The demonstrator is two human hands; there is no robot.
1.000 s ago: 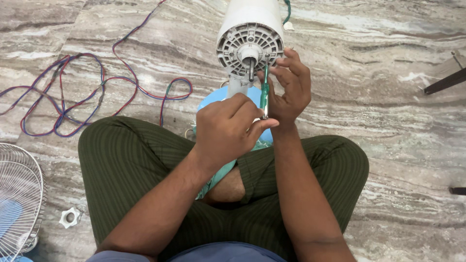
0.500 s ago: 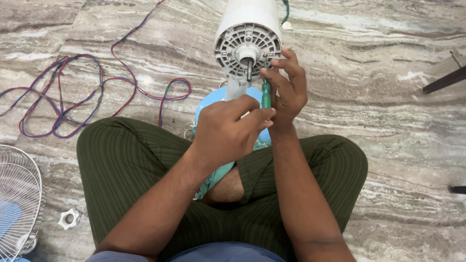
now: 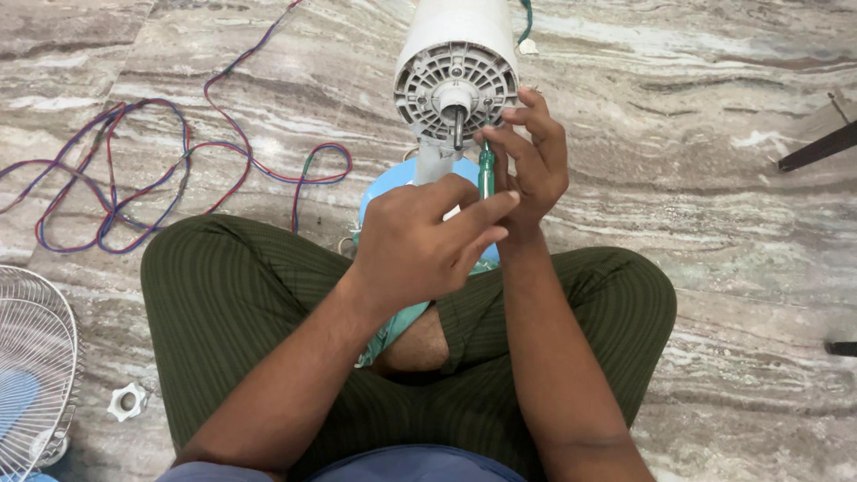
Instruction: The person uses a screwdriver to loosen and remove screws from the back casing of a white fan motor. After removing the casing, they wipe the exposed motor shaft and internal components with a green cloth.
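Note:
I sit cross-legged on a marble floor with a white fan motor housing (image 3: 455, 89) standing in front of me, its ribbed grey face and steel shaft turned towards me. A green-handled screwdriver (image 3: 486, 174) points up at that face, just right of the shaft. My left hand (image 3: 420, 245) is closed around the handle's lower end. The fingers of my right hand (image 3: 536, 165) pinch the upper part of the tool, close to the motor face. The tip is hidden behind my fingers. The fan's light blue base (image 3: 393, 183) shows beneath the motor, between my knees.
A tangle of red, blue and purple wires (image 3: 134, 178) lies on the floor at the left. A white wire fan grille (image 3: 31, 357) and a small white plastic nut (image 3: 128, 402) sit at the lower left. Dark objects (image 3: 817, 147) poke in from the right edge.
Both hands stay on the screwdriver at the motor face. My left hand has shifted slightly around the handle's end; the motor has barely moved.

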